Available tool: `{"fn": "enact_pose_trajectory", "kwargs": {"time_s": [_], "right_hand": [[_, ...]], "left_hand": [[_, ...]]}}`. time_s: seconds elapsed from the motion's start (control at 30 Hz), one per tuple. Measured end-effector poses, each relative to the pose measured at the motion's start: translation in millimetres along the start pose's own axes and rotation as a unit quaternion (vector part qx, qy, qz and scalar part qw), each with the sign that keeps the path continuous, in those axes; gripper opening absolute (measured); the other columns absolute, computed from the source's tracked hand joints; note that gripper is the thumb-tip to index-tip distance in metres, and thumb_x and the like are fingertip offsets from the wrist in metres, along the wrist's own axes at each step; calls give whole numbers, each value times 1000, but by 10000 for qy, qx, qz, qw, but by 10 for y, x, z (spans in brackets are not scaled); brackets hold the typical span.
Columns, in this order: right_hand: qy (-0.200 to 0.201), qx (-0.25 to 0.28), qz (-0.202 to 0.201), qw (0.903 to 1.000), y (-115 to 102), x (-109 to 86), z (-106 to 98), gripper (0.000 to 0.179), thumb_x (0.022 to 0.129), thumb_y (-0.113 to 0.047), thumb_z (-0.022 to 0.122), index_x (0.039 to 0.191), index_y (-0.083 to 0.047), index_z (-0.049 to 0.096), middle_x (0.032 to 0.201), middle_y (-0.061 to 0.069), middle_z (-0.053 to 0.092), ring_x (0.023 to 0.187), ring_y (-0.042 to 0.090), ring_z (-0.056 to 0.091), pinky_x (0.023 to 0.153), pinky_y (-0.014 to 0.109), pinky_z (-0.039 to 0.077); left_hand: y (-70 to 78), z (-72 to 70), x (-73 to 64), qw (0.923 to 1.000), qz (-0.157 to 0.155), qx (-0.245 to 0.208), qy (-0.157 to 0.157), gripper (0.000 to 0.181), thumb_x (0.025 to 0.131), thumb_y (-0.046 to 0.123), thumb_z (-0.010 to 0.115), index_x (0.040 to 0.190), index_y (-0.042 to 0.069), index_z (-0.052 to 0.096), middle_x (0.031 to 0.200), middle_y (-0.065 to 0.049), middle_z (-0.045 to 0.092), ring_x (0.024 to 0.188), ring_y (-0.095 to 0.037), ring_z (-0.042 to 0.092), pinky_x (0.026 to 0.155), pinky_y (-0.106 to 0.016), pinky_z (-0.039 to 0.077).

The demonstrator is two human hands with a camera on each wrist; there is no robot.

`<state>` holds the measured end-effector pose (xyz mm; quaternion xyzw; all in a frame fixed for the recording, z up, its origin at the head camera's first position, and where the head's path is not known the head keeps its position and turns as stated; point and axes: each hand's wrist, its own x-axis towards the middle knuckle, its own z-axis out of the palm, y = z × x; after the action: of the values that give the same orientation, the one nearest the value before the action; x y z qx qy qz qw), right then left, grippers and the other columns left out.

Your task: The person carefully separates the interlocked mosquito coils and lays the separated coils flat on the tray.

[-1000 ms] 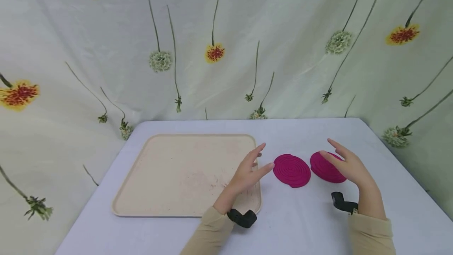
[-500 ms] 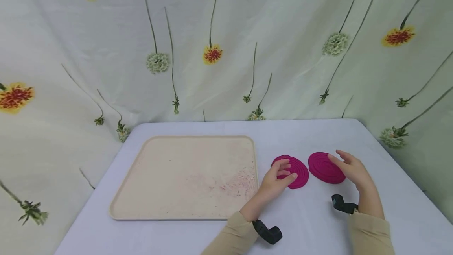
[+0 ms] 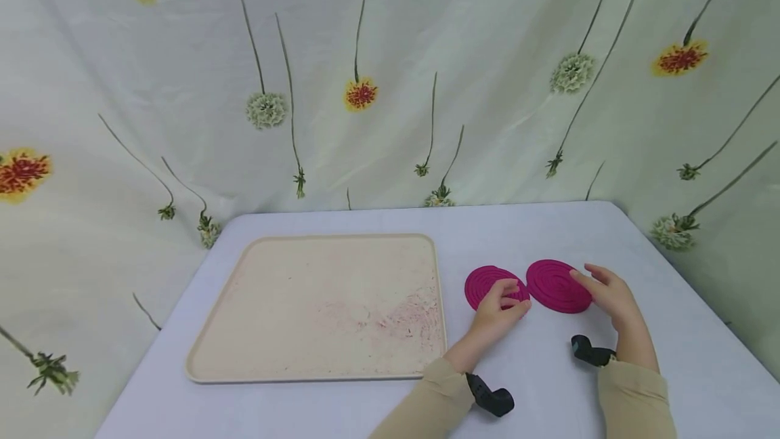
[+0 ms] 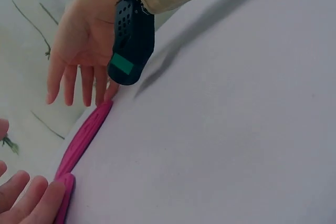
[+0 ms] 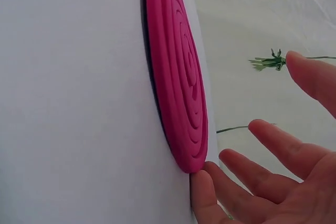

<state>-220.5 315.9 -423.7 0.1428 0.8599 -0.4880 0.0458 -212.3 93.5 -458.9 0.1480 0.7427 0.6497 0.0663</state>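
Two flat magenta spiral discs, each a rope coiled from the centre outward, lie side by side on the table. The left spiral disc (image 3: 484, 283) is partly covered by my left hand (image 3: 496, 317), whose fingers bend loosely over its near right part. In the left wrist view, those fingertips (image 4: 50, 195) sit right at its edge. My right hand (image 3: 612, 297) is at the outer side of the right spiral disc (image 3: 556, 286), thumb and fingers spread apart. Seen from the right wrist, the little finger (image 5: 205, 192) meets that disc's rim (image 5: 184, 158).
A large beige tray (image 3: 274, 303) with reddish smears and crumbs takes up the left of the white-covered table (image 3: 487, 229). Behind hangs a pale curtain (image 3: 500, 32) printed with flowers. Each wrist wears a black camera mount (image 3: 490, 398).
My left hand has moved right, from over the tray's edge onto the left disc, its fingers bending more. My right hand has lowered slightly to the right disc's outer edge.
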Motion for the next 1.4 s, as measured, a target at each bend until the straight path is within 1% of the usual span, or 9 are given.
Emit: {"fn": "enact_pose_trajectory", "kwargs": {"time_s": [0.27,0.53,0.67,0.83,0.9,1.0,1.13,1.23,1.4], "right_hand": [[314,312,190,9988,48,38,23,81,94,-47,45,145,9,16,145,35,18,130,47,28,105,53,31],[439,788,453,9949,75,29,8,75,94,-40,47,142,12,21,142,34,26,117,40,43,103,47,36],[609,873,564,9927,91,45,8,67,94,-33,49,140,12,28,139,32,32,104,29,49,86,29,47],[748,1203,577,9882,101,68,21,59,96,-26,49,141,8,32,140,28,34,96,13,48,66,10,43],[823,1436,579,9845,88,63,24,56,96,-22,50,141,6,33,133,24,42,88,6,48,63,9,43],[924,1874,620,9760,46,52,13,56,94,-17,55,143,1,34,110,4,55,80,-2,47,62,8,45],[1123,2263,626,9655,11,79,-3,60,90,-17,63,143,-7,38,90,-14,51,81,-2,49,64,10,48],[1210,2655,441,9555,99,207,-11,64,84,-22,71,141,-12,44,94,-13,54,83,-1,53,66,10,50],[1021,3326,-334,9369,327,543,81,65,74,-26,80,133,-16,55,101,-6,58,85,2,60,70,13,52]], "left_hand": [[-38,133,61,9966,-476,-612,-262,46,87,13,66,129,4,50,125,-8,53,94,-9,58,73,-23,54],[-9,183,102,9938,-632,-883,-250,47,87,9,64,131,0,48,127,-12,52,93,-14,59,73,-30,56],[-14,186,107,9934,-649,-914,-256,46,88,8,63,130,-1,49,126,-12,52,91,-15,61,71,-31,56],[-23,187,107,9930,-685,-927,-248,44,88,8,63,129,1,51,125,-10,53,88,-14,61,71,-30,56],[-29,186,104,9929,-687,-939,-252,43,88,8,63,128,0,51,124,-10,54,87,-14,61,71,-30,56],[-42,172,101,9919,-679,-1035,-284,43,88,7,62,128,-1,51,124,-10,54,89,-14,61,72,-30,56],[-60,117,105,9894,-704,-1236,-287,41,88,4,62,127,-3,51,123,-11,55,91,-17,62,73,-34,56],[-61,41,110,9879,-747,-1335,-264,38,89,5,62,124,-3,52,118,-10,58,89,-20,65,73,-36,56],[-16,-136,104,9869,-658,-1452,-231,35,91,8,61,123,0,53,110,-7,61,85,-20,66,71,-37,57]]}}
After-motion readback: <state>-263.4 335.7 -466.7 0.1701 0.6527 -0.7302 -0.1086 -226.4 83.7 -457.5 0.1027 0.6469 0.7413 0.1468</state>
